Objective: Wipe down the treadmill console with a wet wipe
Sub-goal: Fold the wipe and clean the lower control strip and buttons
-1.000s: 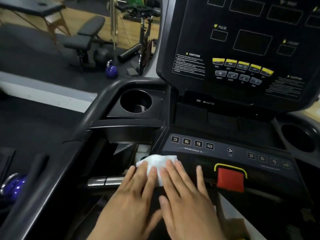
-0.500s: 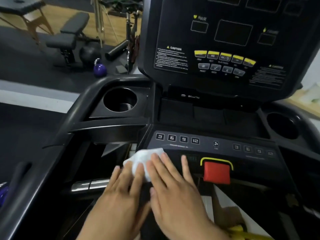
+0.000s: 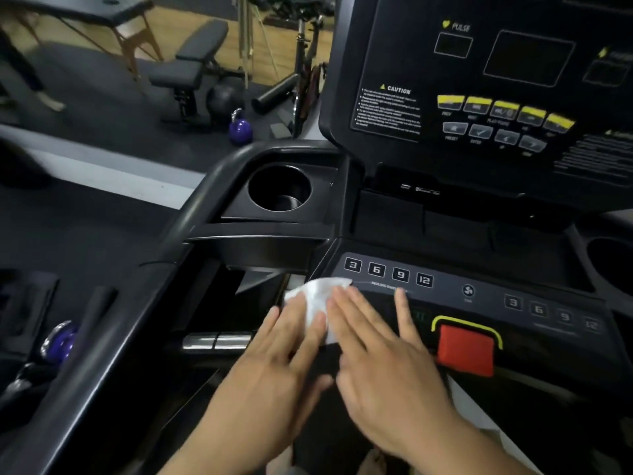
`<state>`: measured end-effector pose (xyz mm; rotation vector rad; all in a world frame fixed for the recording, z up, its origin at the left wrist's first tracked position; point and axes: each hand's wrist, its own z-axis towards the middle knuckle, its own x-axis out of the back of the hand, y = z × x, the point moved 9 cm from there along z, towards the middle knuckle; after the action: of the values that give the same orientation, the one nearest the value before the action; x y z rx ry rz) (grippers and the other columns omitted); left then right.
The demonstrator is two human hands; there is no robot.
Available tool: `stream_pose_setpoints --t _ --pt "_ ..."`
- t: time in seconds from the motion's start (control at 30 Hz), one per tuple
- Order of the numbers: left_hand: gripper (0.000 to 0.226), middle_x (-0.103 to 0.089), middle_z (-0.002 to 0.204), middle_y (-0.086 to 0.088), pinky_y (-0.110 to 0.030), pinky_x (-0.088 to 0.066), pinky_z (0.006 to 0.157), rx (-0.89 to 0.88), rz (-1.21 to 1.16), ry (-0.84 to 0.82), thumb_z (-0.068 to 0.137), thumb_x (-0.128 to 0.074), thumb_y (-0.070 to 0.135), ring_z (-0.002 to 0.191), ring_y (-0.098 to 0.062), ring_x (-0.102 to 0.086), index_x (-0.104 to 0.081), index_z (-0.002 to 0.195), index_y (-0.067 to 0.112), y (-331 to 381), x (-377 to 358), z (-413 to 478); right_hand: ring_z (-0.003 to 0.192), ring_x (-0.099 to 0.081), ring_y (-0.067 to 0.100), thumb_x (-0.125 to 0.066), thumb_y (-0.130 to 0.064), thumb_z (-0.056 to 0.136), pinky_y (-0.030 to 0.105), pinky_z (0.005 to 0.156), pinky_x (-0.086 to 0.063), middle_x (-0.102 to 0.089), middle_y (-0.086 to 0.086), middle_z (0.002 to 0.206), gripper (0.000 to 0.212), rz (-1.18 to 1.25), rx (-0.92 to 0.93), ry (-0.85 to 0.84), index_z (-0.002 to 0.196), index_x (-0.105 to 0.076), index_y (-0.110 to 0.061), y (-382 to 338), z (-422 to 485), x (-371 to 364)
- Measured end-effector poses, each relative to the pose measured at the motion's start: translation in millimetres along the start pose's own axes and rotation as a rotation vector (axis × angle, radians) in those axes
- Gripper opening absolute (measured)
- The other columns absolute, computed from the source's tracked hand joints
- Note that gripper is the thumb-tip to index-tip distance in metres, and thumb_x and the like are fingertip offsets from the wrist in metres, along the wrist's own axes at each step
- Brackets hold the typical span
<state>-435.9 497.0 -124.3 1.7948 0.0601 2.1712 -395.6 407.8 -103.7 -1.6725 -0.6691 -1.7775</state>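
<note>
Nearest, the 2 hands lie flat and side by side. The left hand (image 3: 274, 365) and right hand (image 3: 387, 365) both have straight fingers and press down rather than gripping anything. Under their fingertips is the wet wipe (image 3: 318, 294), a crumpled white sheet at the near left corner of the treadmill console (image 3: 479, 293), partly overhanging its left edge. The wipe looks light, limp and damp, so it should bunch or slide out unless flat fingers pin its middle. Pinching 1 corner would likely just drag it into a rope. The console panel is smooth, dark, hard plastic that slopes up and away, which should let the wipe glide easily. The red stop button (image 3: 466, 351) stands proud just right of the right hand and could catch the wipe or get pressed. Just beyond the wipe sit the keys 3, 6, 9 and 12 (image 3: 388, 273). Further off is a round cup holder (image 3: 280, 188) on the left, and the upright display panel (image 3: 496, 80) with yellow buttons rises behind. Far left, the gym floor holds a purple kettlebell (image 3: 240, 130) and a padded bench (image 3: 191, 63).
</note>
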Motion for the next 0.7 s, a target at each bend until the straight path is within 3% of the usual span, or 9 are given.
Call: stream_pose_setpoints --t 0.13,0.23,0.37,0.5,0.7 --pt "0.07 -0.038 0.147 -0.032 -0.053 -0.034 0.113 0.021 0.068 -0.022 0.091 -0.039 0.051 0.138 -0.042 -0.039 -0.047 0.143 0.003 10 4 49 0.146 -0.025 0.019 -0.027 -0.039 0.09 0.062 0.112 -0.016 -0.032 0.005 0.156 0.065 -0.043 -0.115 -0.028 0.148 -0.034 -0.011 39 11 10" --pt "0.072 -0.037 0.151 -0.027 -0.053 -0.029 0.116 -0.076 0.113 -0.026 0.091 -0.036 0.05 0.144 -0.04 -0.029 -0.044 0.145 0.003 33 6 79 0.147 -0.021 0.018 -0.021 -0.038 0.091 0.065 0.113 -0.02 -0.027 0.003 0.158 0.064 -0.052 -0.197 -0.032 0.15 -0.029 -0.013 67 2 12" --pt "0.072 -0.031 0.154 -0.025 -0.049 -0.019 0.12 -0.213 0.103 -0.048 0.096 -0.03 0.048 0.146 -0.038 -0.023 -0.031 0.149 -0.001 87 -4 104 0.149 -0.016 0.013 -0.024 -0.029 0.091 0.064 0.115 -0.014 -0.024 0.0 0.159 0.062 -0.04 -0.342 0.007 0.151 -0.028 -0.015 110 -29 14" --pt "0.068 -0.003 0.158 -0.028 -0.047 0.006 0.121 -0.358 0.158 -0.104 0.102 -0.016 0.043 0.149 -0.041 0.0 0.001 0.149 -0.003 153 -19 124 0.146 -0.023 0.013 -0.027 -0.027 0.092 0.064 0.112 -0.022 -0.029 0.0 0.156 0.06 -0.106 -0.505 0.051 0.15 -0.033 -0.014 157 -71 20" --pt "0.074 0.002 0.161 -0.027 -0.044 0.013 0.119 -0.558 0.202 -0.152 0.102 -0.023 0.043 0.15 -0.039 0.006 0.003 0.153 -0.004 240 -44 155 0.14 -0.034 0.015 -0.023 -0.027 0.091 0.059 0.114 -0.02 -0.038 0.006 0.154 0.06 -0.084 -0.752 0.104 0.148 -0.035 -0.01 225 -139 31"
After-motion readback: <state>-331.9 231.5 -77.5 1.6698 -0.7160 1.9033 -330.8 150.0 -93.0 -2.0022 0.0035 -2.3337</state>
